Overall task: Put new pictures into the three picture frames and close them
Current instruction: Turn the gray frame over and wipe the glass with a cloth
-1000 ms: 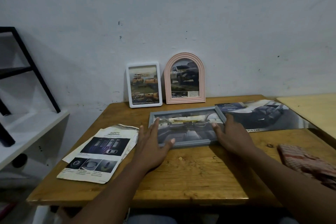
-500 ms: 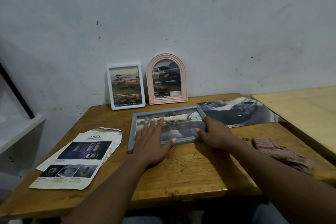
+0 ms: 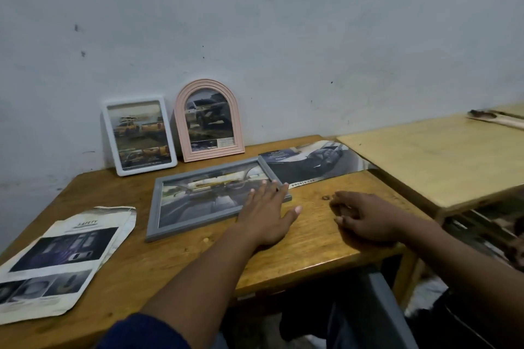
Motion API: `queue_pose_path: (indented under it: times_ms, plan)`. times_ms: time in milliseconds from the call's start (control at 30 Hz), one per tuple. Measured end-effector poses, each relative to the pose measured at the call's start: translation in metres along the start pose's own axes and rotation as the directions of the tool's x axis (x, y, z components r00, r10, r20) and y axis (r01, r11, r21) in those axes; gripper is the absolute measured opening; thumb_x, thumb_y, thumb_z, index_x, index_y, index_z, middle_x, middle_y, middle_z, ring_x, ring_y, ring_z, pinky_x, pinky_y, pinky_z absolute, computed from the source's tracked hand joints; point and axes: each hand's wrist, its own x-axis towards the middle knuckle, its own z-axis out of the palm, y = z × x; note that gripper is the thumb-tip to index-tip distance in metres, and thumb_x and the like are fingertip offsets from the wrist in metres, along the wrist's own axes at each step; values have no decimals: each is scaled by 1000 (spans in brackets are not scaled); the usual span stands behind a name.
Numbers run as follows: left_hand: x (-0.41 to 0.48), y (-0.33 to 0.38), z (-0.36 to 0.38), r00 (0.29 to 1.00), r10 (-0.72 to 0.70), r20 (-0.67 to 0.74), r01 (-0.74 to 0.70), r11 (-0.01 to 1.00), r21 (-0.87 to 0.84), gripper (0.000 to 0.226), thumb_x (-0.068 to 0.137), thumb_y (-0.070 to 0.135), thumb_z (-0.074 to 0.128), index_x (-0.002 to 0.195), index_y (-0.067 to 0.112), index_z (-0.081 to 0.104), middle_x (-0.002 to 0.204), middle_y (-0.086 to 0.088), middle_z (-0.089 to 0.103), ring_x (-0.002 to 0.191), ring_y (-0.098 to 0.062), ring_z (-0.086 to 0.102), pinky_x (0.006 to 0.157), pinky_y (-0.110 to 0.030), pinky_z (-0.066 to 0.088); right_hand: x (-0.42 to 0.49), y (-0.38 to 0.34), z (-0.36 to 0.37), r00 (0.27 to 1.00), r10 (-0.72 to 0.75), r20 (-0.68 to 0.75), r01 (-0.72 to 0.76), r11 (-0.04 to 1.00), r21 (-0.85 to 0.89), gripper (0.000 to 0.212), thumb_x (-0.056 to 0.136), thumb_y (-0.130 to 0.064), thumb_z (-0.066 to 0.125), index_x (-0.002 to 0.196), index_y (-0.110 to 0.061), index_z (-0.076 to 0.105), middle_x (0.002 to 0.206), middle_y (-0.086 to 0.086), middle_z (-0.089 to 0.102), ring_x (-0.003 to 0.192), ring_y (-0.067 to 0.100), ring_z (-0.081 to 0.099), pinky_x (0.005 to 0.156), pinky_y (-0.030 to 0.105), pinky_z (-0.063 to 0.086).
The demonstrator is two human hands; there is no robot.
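The left hand (image 3: 266, 215) lies flat, grasping nothing, on the grey frame (image 3: 209, 198) at centre; the right hand (image 3: 365, 221) rests released. The frame is best stood gently beside the others.

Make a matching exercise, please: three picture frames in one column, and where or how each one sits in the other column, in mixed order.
Frames:
1. white frame
2. pink arched frame
3. grey frame

Places:
a. lies flat on the table, under the left hand
b. leans on the wall, furthest left
c. leans on the wall, between white frame and car poster

Pairs: 1-b, 2-c, 3-a
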Motion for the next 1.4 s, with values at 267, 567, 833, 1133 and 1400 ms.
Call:
queue_pose_path:
  times_ms: [267, 567, 833, 1133, 1400]
  plan:
    - [-8, -7, -12, 1000, -23, -7, 22, 998, -62, 73, 102, 66, 26, 163, 32, 2, 171, 2, -2, 156, -18, -11, 123, -41, -6, 6, -20, 15, 964, 3, -266, 34, 990, 135, 40, 103, -23, 43, 143, -28, 44, 138, 1, 56, 117, 15, 53, 93, 31, 47]
    - [-41, -123, -56, 937, -300, -181, 264, 944, -198, 69, 102, 65, 24, 163, 35, 8, 171, 5, 4, 156, -17, -6, 126, -43, 0, 77, -129, -37, 949, 232, 212, -302, 490, 818, 18, 92, -14, 63, 103, 0, 62, 90, 19, 72, 74, 29, 70, 63, 35, 58]
    - [-59, -204, -61, 849, -487, -203, 424, 859, -288, 59, 110, 37, 33, 163, 27, 10, 171, 0, 12, 157, -20, 4, 125, -41, 4, 175, -237, -13, 989, -74, -126, 129, 849, 512, 11, 98, -20, 52, 98, -11, 59, 92, 12, 70, 75, 21, 68, 63, 36, 57]
    - [-63, -215, -45, 817, -521, -245, 415, 829, -376, 65, 107, 41, 29, 162, 32, -4, 166, -8, 27, 151, -34, 26, 121, -49, 24, 225, -276, 82, 844, -535, 35, 534, 845, 29, 41, 102, -35, 41, 139, -19, 50, 142, 10, 52, 133, 28, 44, 109, 43, 36]
    - [-63, -206, -51, 815, -536, -220, 454, 827, -331, 68, 108, 47, 23, 161, 28, -14, 162, -8, 37, 149, -35, 28, 117, -45, 25, 220, -280, 96, 752, -650, 108, 659, 742, -121, 53, 105, -37, 28, 154, -16, 30, 164, 6, 22, 151, 19, 15, 121, 41, 10]
